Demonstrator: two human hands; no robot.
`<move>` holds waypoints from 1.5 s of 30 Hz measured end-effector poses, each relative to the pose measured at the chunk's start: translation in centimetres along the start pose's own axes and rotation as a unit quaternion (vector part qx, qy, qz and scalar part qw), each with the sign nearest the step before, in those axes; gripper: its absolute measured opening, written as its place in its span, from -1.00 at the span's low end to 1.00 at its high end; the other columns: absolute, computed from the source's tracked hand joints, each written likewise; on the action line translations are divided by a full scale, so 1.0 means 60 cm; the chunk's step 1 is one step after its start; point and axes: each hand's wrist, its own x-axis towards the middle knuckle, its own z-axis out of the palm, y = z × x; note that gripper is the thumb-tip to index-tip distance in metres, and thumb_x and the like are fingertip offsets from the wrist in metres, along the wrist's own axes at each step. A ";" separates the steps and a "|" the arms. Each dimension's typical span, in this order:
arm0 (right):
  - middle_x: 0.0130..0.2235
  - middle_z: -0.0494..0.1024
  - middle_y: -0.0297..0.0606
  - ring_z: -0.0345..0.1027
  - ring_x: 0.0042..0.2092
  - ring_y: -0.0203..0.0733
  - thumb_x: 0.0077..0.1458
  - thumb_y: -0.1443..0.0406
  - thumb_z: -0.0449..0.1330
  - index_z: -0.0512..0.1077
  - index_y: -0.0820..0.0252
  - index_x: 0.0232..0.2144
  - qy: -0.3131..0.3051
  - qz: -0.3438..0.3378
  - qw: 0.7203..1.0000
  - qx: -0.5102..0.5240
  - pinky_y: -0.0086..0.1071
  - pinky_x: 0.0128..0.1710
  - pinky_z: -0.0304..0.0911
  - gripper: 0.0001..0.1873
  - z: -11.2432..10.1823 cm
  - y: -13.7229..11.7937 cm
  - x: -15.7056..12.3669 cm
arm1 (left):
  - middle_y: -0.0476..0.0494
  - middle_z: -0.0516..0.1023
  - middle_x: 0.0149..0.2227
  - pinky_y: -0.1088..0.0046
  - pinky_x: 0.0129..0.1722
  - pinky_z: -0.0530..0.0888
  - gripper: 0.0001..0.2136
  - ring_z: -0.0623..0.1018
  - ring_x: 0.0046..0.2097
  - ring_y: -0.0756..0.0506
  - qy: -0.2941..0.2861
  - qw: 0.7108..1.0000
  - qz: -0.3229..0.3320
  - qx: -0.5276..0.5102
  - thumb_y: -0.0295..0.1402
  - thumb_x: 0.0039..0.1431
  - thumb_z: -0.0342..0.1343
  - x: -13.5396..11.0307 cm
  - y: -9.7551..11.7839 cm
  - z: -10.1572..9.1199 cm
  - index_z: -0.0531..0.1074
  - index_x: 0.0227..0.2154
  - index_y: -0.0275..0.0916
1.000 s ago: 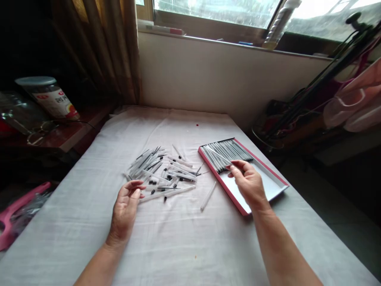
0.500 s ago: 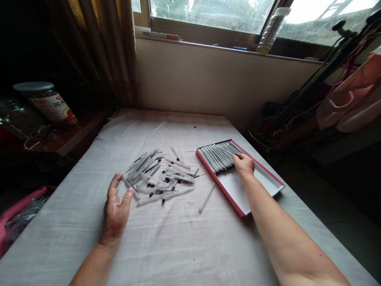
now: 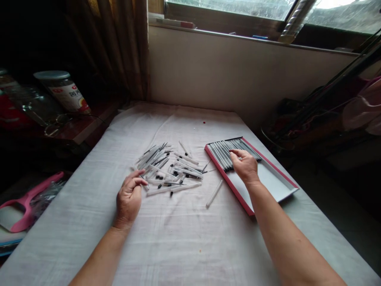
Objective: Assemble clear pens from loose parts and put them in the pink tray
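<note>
My left hand is at the near left edge of a loose pile of clear pen barrels, dark-tipped refills and small black caps. Its fingers are bent and apart, reaching over a pen barrel; no firm grip shows. Over the shallow red-edged box hovers my right hand, thumb and index tips close together but seemingly apart, with no pen visible between them. Below it a row of assembled pens lies side by side across the box's far part. A single clear barrel rests between pile and box.
The white cloth covers the table. At left, a lidded jar and eyeglasses stand on a dark side table, with a pink-handled object lower down. A plastic bottle leans on the windowsill.
My left hand has moved right, its fingers bending toward the pile's edge. My right hand has shifted left over the pen row, uncovering the row's right end. The camera view has tilted down and left.
</note>
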 end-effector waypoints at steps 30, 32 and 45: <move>-0.29 0.59 -0.21 0.50 -0.32 -0.16 0.10 0.23 0.17 0.46 0.11 -0.29 -0.112 -0.110 0.968 0.195 -0.31 -0.30 0.44 -0.87 0.011 -0.099 -0.211 | -0.13 0.58 -0.09 0.19 0.07 0.26 -0.77 0.45 0.02 -0.21 -0.115 0.957 0.166 0.206 -0.36 0.17 0.06 -0.009 0.013 0.020 0.53 -0.15 -0.07; -0.33 0.59 -0.22 0.50 -0.33 -0.17 0.05 0.19 0.22 0.46 0.12 -0.32 -0.119 -0.052 0.958 0.255 -0.35 -0.37 0.44 -0.84 0.011 -0.100 -0.214 | -0.14 0.56 -0.07 0.14 0.07 0.23 -0.81 0.43 0.02 -0.24 -0.122 0.947 0.162 0.249 -0.36 0.13 0.11 -0.008 0.013 0.022 0.55 -0.21 -0.08; -0.35 0.58 -0.20 0.41 -0.44 -0.26 -0.03 0.13 0.28 0.50 0.20 -0.28 -0.182 0.105 0.895 0.394 -0.41 -0.49 0.34 -0.70 -0.006 -0.090 -0.200 | -0.14 0.60 -0.25 0.08 -0.03 0.23 -0.94 0.46 -0.12 -0.26 -0.168 0.927 0.142 0.304 -0.36 0.03 0.21 0.035 0.019 0.032 0.57 -0.42 -0.07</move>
